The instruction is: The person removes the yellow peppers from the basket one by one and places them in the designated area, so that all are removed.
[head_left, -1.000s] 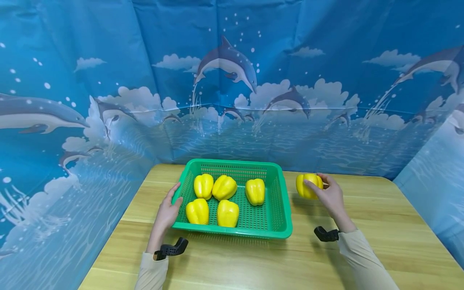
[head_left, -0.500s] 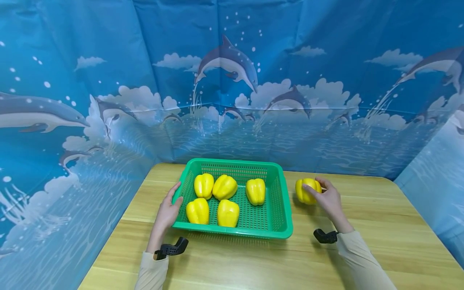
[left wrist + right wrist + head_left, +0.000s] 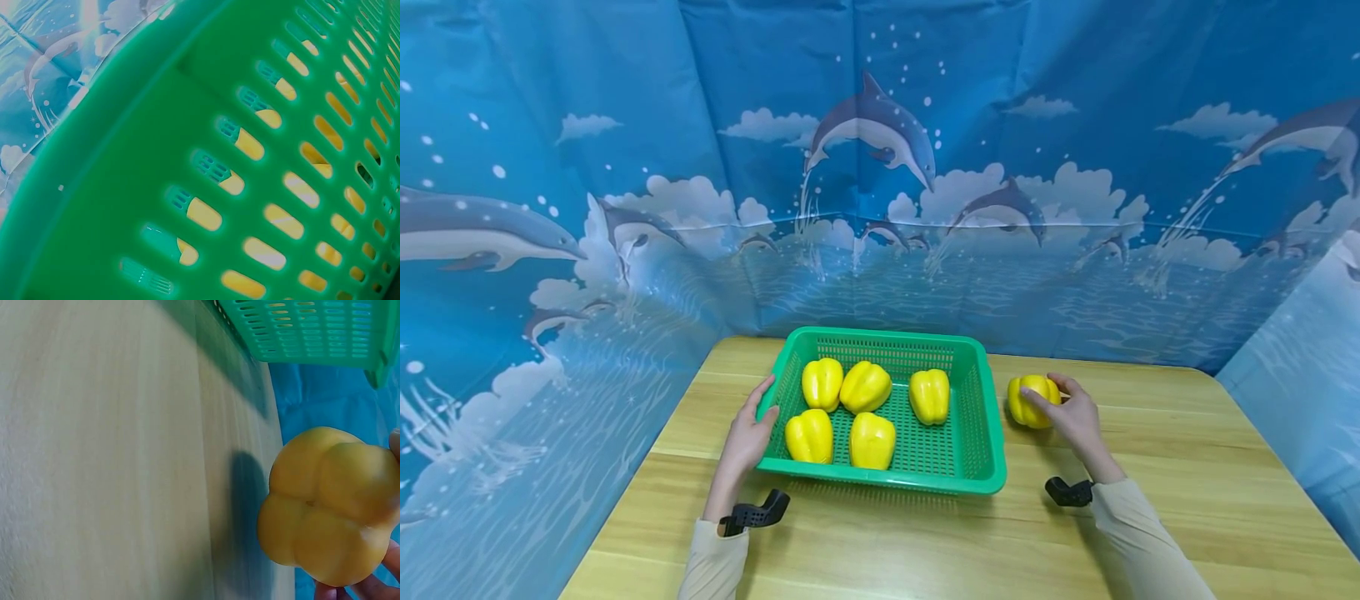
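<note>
Fingers of right hand curled round yellow pepper, seemingly just above table, beside green basket.

A pale wooden table stands in a corner. Blue backdrop sheeting printed with dolphins and clouds surrounds it.

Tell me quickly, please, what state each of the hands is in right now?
Left hand: open, resting against the left rim of the green basket.
Right hand: holding a yellow bell pepper just right of the basket.
</note>
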`<state>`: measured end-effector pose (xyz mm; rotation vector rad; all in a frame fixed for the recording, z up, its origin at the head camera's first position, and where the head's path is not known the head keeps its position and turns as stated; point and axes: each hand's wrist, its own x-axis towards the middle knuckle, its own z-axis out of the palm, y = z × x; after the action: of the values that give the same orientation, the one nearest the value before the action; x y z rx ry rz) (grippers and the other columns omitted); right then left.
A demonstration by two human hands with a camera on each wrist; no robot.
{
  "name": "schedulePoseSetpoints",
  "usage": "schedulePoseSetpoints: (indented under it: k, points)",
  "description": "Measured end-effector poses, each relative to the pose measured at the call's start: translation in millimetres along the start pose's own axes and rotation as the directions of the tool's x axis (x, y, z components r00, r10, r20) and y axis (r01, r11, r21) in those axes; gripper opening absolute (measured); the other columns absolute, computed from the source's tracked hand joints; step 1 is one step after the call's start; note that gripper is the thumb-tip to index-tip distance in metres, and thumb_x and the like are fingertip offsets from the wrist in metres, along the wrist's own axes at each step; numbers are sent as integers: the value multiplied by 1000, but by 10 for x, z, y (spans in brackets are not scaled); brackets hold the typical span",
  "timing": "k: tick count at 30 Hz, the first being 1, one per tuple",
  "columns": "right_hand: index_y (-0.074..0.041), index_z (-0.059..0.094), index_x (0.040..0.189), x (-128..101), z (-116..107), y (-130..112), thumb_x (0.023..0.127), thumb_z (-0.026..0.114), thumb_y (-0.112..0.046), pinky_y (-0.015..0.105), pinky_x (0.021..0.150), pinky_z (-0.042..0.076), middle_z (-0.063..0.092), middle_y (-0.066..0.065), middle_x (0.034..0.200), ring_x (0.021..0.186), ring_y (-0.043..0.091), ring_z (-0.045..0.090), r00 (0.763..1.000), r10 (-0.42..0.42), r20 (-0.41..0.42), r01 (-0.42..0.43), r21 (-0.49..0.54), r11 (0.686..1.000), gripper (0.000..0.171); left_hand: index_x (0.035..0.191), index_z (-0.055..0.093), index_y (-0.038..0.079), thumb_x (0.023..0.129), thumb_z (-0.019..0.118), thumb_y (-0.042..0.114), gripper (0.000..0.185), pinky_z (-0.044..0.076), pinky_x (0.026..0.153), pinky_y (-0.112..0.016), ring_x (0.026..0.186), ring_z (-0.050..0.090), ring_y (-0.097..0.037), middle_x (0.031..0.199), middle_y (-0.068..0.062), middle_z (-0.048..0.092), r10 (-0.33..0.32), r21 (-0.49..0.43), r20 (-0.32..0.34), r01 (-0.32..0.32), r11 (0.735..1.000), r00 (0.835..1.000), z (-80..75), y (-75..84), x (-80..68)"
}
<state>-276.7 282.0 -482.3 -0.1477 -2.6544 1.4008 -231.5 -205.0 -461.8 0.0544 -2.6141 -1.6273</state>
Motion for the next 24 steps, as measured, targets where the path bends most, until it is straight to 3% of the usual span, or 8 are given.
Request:
schedulePoseSetpoints:
  k: [17, 24]
  points:
    - [2, 36, 143, 26, 94, 33, 85, 64, -53, 46, 88, 41, 37, 28, 140, 111, 39, 45, 1000, 25, -1, -25, 9, 1000, 85, 151, 26, 23, 102, 42, 17, 52, 31, 95, -60, 133, 28, -42, 154, -16, 21, -14, -2, -1, 14, 1000, 1000, 1, 4, 6]
    - [2, 33, 144, 23, 93, 46, 85, 61, -56, 49, 91, 40, 34, 28, 142, 114, 41, 44, 1000, 23, 13, -23, 13, 1000, 88, 151, 27, 24, 102, 42, 17, 52, 22, 103, -61, 136, 22, -40, 154, -14, 21, -21, -9, 3, 21, 1000, 1000, 0, 13, -1]
